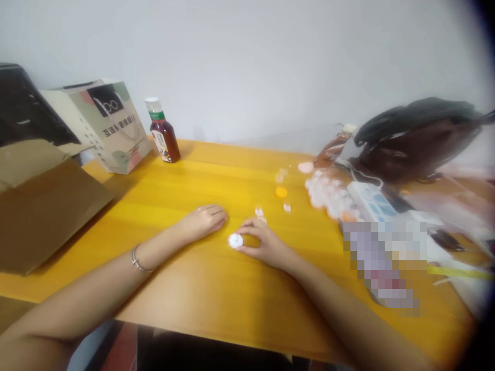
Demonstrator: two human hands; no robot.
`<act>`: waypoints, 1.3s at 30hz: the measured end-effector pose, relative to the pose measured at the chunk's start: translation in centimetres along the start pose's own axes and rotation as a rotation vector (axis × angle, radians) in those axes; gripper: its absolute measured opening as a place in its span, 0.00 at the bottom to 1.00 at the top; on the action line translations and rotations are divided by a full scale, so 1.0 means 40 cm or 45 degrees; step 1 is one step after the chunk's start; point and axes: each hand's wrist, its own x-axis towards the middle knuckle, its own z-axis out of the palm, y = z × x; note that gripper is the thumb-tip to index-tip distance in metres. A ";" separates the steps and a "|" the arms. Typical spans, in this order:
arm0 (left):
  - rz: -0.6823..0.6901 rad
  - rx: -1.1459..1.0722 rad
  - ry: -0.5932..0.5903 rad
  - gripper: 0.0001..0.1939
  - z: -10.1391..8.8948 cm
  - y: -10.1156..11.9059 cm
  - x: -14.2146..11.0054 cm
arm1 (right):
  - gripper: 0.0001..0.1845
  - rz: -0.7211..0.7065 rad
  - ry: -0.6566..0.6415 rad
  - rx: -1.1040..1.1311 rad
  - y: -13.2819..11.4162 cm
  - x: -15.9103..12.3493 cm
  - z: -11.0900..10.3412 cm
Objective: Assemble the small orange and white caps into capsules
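Observation:
My right hand [265, 242] pinches a small white round piece [235, 240] between thumb and fingers, just above or on the yellow wooden table [185, 293]. Left of it, my left hand [207, 221] lies on the tabletop with its fingers curled inward. Its fingertips are turned away, so whatever they hold, if anything, is hidden. A bracelet circles my left wrist. Just beyond my right hand are small clear-and-white pieces [259, 212], with a similar piece [286, 207] to their right. An orange disc [281, 192] lies farther back. Motion blurs the small details.
A cardboard box [50, 206] and a paper bag [112, 129] occupy the left. Near the wall stands a bottle of dark red liquid [164, 134]. To the right are a cluster of pale round items [328, 195], a white power strip [371, 201] and a dark bag [413, 139].

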 end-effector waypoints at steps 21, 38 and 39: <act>0.404 0.095 -0.068 0.08 -0.049 0.097 -0.014 | 0.13 -0.091 0.061 -0.003 0.007 0.002 0.005; 0.231 -0.346 -0.116 0.10 -0.064 0.074 -0.010 | 0.13 -0.065 0.025 -0.015 0.004 0.001 0.001; 0.230 -0.391 -0.119 0.10 -0.064 0.072 -0.009 | 0.13 -0.066 0.026 -0.014 0.003 0.001 0.002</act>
